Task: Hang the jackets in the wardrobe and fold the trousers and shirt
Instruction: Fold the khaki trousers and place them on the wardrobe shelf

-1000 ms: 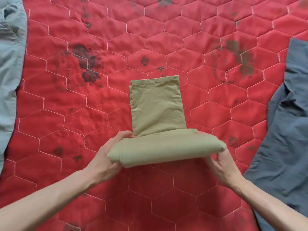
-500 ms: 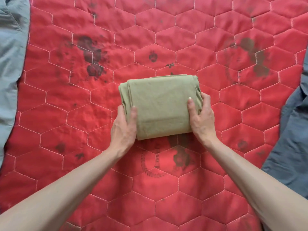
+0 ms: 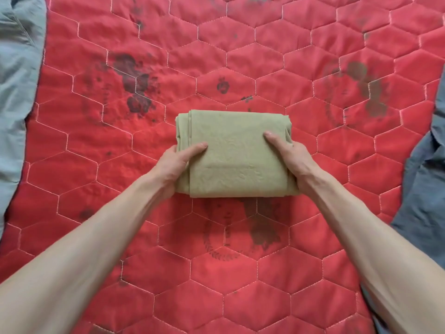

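Olive-green cloth, folded into a thick rectangular bundle [image 3: 234, 154], is seen at the centre of the view, lying on a red quilt [image 3: 301, 68] stitched in hexagons and marked with dark printed motifs. Whether the bundle is the trousers or the shirt cannot be told from its folded shape.

The bundle is gripped from both short sides. At nine o'clock of it, the left hand [image 3: 174, 165] is wrapped round the edge, with the thumb laid flat on the top face and the other fingers hidden beneath. At three o'clock, the right hand [image 3: 290, 157] is set the same way, thumb on top, fingers tucked under the stacked layers. The grip is judged to serve two ends: the layers are squeezed together so that the folds are not sprung open, and the bundle is supported from below so that it can be lifted or shifted as one piece.

The folding of this garment appears finished; carrying it aside is judged the likely next step.

A pale grey-blue garment [image 3: 16, 92] is spread along the quilt's edge at nine o'clock, and a darker slate-blue garment [image 3: 426, 189] at three to four o'clock; both are left unfolded, well apart from the bundle, presumably awaiting their turn.
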Demonstrator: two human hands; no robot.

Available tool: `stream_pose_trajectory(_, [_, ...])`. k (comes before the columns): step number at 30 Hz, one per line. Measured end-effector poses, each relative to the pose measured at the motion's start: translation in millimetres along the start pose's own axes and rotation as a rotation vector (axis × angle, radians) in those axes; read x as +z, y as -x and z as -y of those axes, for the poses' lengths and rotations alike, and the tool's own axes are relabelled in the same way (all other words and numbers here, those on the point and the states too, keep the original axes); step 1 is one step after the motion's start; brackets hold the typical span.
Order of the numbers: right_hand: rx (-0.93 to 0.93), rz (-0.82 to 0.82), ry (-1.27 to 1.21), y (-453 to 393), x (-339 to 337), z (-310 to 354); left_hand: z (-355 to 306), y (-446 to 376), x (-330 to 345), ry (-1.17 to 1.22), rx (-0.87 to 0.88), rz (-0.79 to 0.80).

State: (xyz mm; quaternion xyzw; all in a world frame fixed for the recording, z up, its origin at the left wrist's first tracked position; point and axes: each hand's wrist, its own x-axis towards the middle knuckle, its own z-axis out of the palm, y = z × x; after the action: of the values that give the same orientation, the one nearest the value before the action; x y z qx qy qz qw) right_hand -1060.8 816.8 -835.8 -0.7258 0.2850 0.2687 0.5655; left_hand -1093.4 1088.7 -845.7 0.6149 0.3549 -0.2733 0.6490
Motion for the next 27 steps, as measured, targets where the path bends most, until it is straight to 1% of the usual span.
stream_pose_trajectory(2, [0.063,0.113,-0.015,3,-1,-2,0,5,-3,0.023,-0.054,0.097])
stream_pose_trajectory(5, [0.023,0.182,-0.109,16,-6,-9,6,17,-8,0.036,-0.043,0.16])
stream_pose_trajectory(9, [-0.074,0.183,-0.172,51,-10,-5,6,46,-18,0.1,-0.055,0.255])
stream_pose_trajectory(11, [-0.086,0.178,-0.228,72,-12,0,2,68,-19,0.062,-0.008,0.293])
stream_pose_trajectory(15, [-0.012,0.229,-0.325,128,-22,17,-10,128,-14,0.017,0.11,0.241])
stream_pose_trajectory(18, [0.021,0.257,-0.363,178,-34,33,-19,183,-10,0.044,0.143,0.23])
stream_pose_trajectory(22, [0.006,0.277,-0.374,263,-50,64,-33,275,-11,0.088,0.184,0.202])
stream_pose_trajectory(27, [-0.039,0.379,-0.406,373,-77,102,-57,401,-24,0.151,0.277,0.139])
